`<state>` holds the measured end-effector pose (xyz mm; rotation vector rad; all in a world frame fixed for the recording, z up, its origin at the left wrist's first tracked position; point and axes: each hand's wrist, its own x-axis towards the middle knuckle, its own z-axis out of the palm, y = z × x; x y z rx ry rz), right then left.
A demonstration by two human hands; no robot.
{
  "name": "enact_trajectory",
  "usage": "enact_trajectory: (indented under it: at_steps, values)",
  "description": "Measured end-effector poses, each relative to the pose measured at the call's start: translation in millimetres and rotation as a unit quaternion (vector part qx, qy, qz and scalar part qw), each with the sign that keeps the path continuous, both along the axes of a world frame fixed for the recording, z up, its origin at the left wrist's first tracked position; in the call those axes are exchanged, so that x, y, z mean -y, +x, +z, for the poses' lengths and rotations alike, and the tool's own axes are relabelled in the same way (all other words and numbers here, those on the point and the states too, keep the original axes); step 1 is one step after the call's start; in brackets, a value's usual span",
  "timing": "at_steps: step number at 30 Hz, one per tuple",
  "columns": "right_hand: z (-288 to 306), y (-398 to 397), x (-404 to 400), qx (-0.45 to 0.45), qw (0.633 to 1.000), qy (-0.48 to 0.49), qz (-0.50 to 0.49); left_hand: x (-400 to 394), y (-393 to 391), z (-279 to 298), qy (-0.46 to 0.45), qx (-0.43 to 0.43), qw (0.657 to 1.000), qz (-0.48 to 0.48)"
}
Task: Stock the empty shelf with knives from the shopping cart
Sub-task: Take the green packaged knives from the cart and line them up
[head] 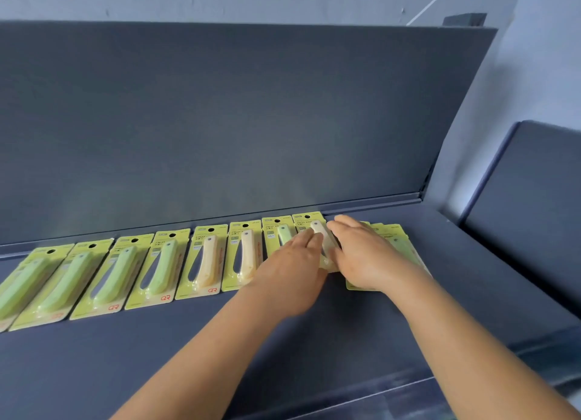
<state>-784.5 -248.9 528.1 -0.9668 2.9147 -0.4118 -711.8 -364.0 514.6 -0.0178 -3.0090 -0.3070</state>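
Note:
Several packaged fruit knives on yellow-green cards lie in a row along the back of the dark blue shelf [220, 331]. Green-handled ones sit at the left [116, 278], cream-handled ones in the middle [207, 262]. My left hand [292, 272] lies flat over a green-handled pack and touches the left side of a cream-handled knife pack [317, 229]. My right hand [361, 256] rests with straight fingers on that pack's right side and covers much of a small stack of packs [399, 240] at the row's right end. The shopping cart is out of view.
The shelf's dark back panel [220, 121] rises right behind the row. A second dark shelf unit [528, 215] stands to the right. Bare shelf surface runs in front of the row, and to the right of the stack.

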Motion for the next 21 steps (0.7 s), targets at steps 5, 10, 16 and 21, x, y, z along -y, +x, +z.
enact_trajectory:
  at_steps: [5,10,16,21]
  values:
    - [-1.2,-0.4,-40.1,0.007,0.999,0.051,-0.017,-37.3,-9.2,2.0,-0.005,0.009,0.997,-0.079]
    - [-16.8,-6.8,-67.4,0.005,0.996,0.078,-0.044,-50.6,-23.5,-2.9,-0.059,0.045,0.995,-0.072]
    - [-25.9,-29.6,-80.5,-0.023,0.997,0.075,-0.024,-57.0,-32.6,-5.5,-0.111,0.057,0.991,-0.046]
    - [-26.1,-50.2,-81.3,-0.035,0.995,0.089,-0.020,-57.1,-42.1,-10.7,-0.130,0.053,0.990,-0.022]
